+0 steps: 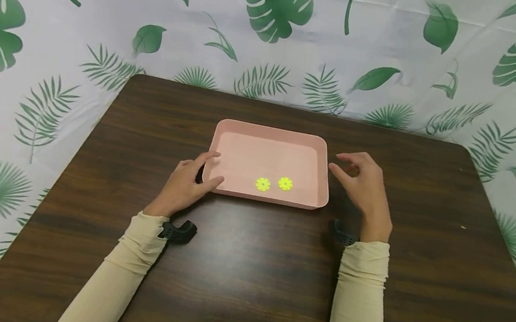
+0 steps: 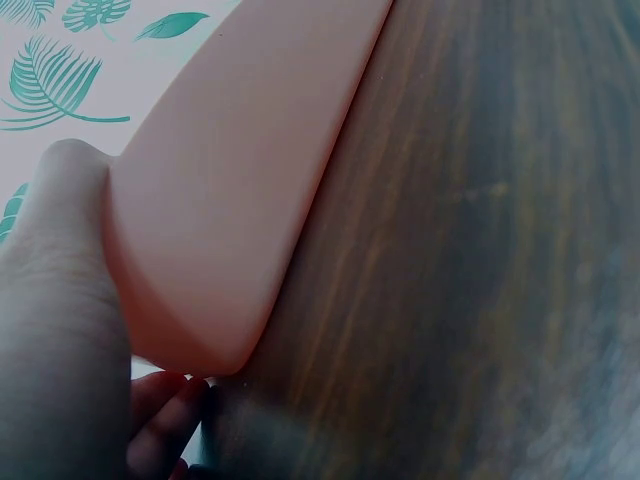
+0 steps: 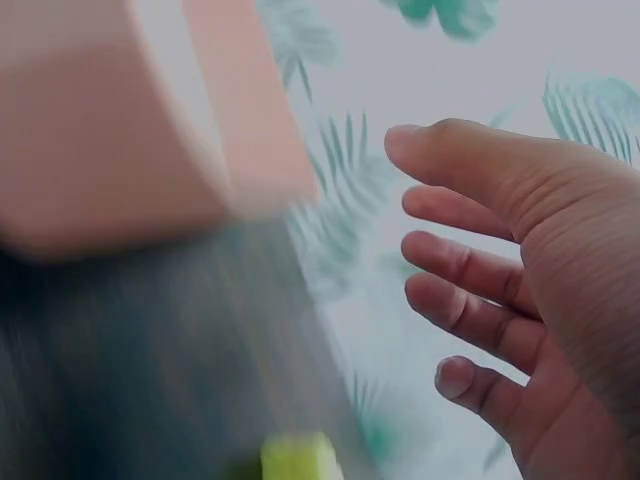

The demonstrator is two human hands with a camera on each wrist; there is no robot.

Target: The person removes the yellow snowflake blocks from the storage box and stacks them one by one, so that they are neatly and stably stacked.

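A shallow pink rectangular tray (image 1: 267, 157) is in the middle of the head view. On its floor, near the front wall, lie two yellow notched discs, the left disc (image 1: 262, 184) a little apart from the right disc (image 1: 286, 184). My left hand (image 1: 186, 181) grips the tray's left end, thumb and index finger over the rim. The left wrist view shows the thumb (image 2: 75, 190) at the rim and other fingertips (image 2: 165, 420) by the lower corner. Beside the tray's right wall, my right hand (image 1: 363, 184) holds nothing, its thumb and fingers apart and loosely bent.
The dark wood-grain table (image 1: 247, 274) extends around the tray. A white cloth with green leaves (image 1: 282, 8) hangs behind it. Each wrist wears a black band, seen on the left (image 1: 178, 231). A blurred yellow-green object (image 3: 300, 458) shows low in the right wrist view.
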